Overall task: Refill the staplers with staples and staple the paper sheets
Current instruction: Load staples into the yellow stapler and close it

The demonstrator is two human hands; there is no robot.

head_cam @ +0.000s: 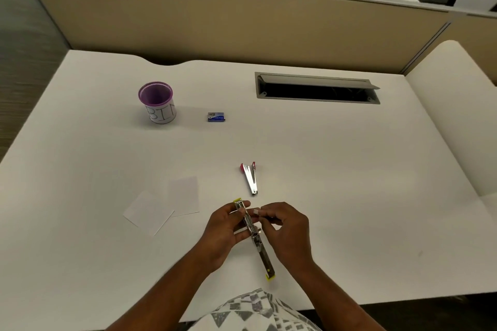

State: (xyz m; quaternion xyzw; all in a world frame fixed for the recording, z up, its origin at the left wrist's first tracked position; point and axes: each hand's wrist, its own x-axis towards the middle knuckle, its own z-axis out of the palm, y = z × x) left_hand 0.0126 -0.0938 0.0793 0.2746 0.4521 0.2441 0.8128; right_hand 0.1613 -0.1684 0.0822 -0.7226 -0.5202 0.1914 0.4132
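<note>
A yellow-tipped metal stapler (262,255) is swung fully open, one end pointing away and the other toward me. My left hand (224,231) grips its far half from the left. My right hand (289,228) pinches a small pale piece, apparently staples, at the stapler's open channel. A red-tipped stapler (250,177) lies partly open on the desk just beyond my hands. A small blue staple box (216,116) sits farther back. Two white paper sheets (164,203) lie overlapped to the left of my hands.
A purple-rimmed cup (158,102) labelled BIN stands at the back left of the white desk (349,169). An open grey cable tray (317,87) is sunk into the desk at the back right. A beige partition runs behind.
</note>
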